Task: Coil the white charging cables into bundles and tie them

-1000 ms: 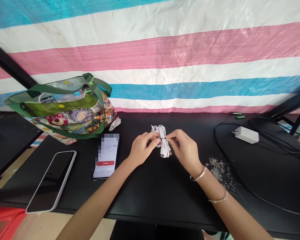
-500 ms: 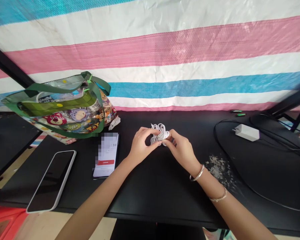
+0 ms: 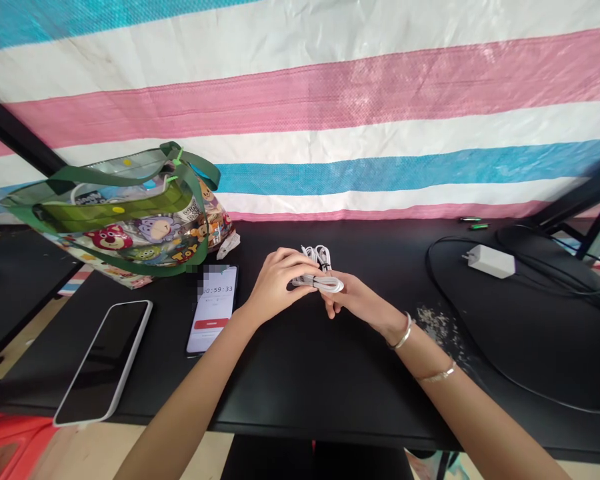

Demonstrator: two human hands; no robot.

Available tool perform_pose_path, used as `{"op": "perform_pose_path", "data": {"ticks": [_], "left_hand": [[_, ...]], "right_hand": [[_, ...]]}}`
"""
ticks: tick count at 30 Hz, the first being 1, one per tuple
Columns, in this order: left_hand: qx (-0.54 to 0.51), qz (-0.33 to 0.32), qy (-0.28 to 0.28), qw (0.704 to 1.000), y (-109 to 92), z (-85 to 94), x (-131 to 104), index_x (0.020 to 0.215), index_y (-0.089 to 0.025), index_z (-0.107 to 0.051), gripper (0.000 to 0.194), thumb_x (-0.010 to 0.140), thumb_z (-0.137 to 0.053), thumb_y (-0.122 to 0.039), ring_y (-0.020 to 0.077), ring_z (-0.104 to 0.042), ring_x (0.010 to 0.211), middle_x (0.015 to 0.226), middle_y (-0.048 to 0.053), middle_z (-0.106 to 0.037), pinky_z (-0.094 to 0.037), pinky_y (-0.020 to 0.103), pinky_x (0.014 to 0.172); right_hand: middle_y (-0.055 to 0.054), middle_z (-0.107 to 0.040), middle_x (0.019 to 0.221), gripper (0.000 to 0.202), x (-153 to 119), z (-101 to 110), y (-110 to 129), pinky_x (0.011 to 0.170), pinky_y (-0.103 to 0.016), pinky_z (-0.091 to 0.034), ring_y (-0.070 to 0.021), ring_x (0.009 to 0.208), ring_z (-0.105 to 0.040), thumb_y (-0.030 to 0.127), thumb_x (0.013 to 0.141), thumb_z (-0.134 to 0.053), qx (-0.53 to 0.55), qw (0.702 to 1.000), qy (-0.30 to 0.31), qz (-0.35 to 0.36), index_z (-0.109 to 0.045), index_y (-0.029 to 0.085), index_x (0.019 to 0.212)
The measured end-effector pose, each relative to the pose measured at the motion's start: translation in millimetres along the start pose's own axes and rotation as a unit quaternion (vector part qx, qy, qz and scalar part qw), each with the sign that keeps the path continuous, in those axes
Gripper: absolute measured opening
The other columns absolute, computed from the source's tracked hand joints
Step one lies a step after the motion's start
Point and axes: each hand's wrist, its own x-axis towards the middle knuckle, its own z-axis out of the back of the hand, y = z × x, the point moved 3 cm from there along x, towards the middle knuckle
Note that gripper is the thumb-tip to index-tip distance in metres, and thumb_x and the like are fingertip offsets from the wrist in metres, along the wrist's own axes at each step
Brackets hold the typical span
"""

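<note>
A bundled white cable [image 3: 325, 283] is held above the black table at the middle of the view, its loops pointing right. My left hand [image 3: 280, 280] pinches it from the left, thumb below and fingers above. At its right side, my right hand [image 3: 353, 297] is closed on the cable, with fingertips curled underneath and partly hidden. Behind the held bundle, more white loops [image 3: 323, 255] with a dark tie show; whether they belong to the same cable I cannot tell.
Left on the black table [image 3: 300, 393] are a cartoon bag [image 3: 145, 233], a lit phone [image 3: 213, 313] and a dark-screened phone [image 3: 105, 360]. To the right lie a white charger [image 3: 491, 261], black cables [image 3: 485, 363], small green items [image 3: 479, 227] and pale crumbs [image 3: 437, 327].
The bundle has turned so its loops lie more level and nearer me. My right hand has rotated, its fingers now beneath the cable; my left fingers have spread over the top.
</note>
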Motion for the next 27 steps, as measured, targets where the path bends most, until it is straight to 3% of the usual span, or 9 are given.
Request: {"op": "perform_pose_path", "data": {"ticks": [4, 10, 18, 21, 27], "left_hand": [[0.021, -0.009, 0.007, 1.000, -1, 0.1, -1, 0.097, -0.029, -0.070, 0.021, 0.081, -0.064, -0.016, 0.0218, -0.055, 0.100, 0.101, 0.001, -0.071, -0.041, 0.037, 0.088], [0.011, 0.038, -0.019, 0.999, -2, -6.6, -4, 0.101, -0.023, -0.062, 0.021, 0.080, -0.064, -0.020, 0.0212, -0.056, 0.096, 0.099, 0.003, -0.069, -0.042, 0.035, 0.088], [-0.066, 0.061, -0.028, 0.996, -4, -5.5, -4, 0.093, -0.022, -0.061, 0.011, 0.082, -0.061, -0.021, 0.0219, -0.057, 0.099, 0.100, 0.003, -0.069, -0.044, 0.036, 0.088], [-0.116, 0.073, -0.042, 0.990, -6, -5.1, -4, 0.090, -0.022, -0.061, 0.008, 0.082, -0.061, -0.023, 0.0218, -0.058, 0.099, 0.100, 0.003, -0.069, -0.045, 0.036, 0.088], [-0.175, 0.104, -0.065, 0.977, -10, -8.3, -5, 0.083, -0.022, -0.064, 0.004, 0.081, -0.064, -0.025, 0.0207, -0.058, 0.094, 0.095, 0.002, -0.070, -0.046, 0.036, 0.086]], "right_hand": [[0.007, -0.052, 0.055, 0.022, 1, 1, -1, 0.046, -0.023, -0.040, -0.0099, 0.046, -0.057, 0.036, 0.073, -0.060, -0.014, 1.000, -0.021, 0.011, -0.044, 0.021, 0.070], [0.003, -0.059, 0.064, 0.025, 5, 2, -4, 0.055, -0.027, -0.048, -0.0130, 0.056, -0.064, 0.044, 0.079, -0.057, -0.024, 0.993, -0.075, 0.092, -0.044, 0.021, 0.078], [0.002, -0.061, 0.063, 0.012, -2, 0, 5, 0.061, -0.029, -0.051, -0.0150, 0.060, -0.064, 0.028, 0.082, -0.050, -0.121, 0.969, -0.152, 0.153, -0.043, 0.023, 0.074], [0.002, -0.063, 0.062, 0.009, -5, -2, 7, 0.059, -0.027, -0.048, -0.0158, 0.059, -0.064, 0.022, 0.082, -0.048, -0.222, 0.947, -0.181, 0.147, -0.044, 0.023, 0.075], [0.000, -0.066, 0.065, 0.015, -6, -6, 7, 0.046, -0.022, -0.037, -0.0167, 0.054, -0.063, 0.018, 0.084, -0.048, -0.420, 0.862, -0.220, 0.178, -0.042, 0.024, 0.071]]}}
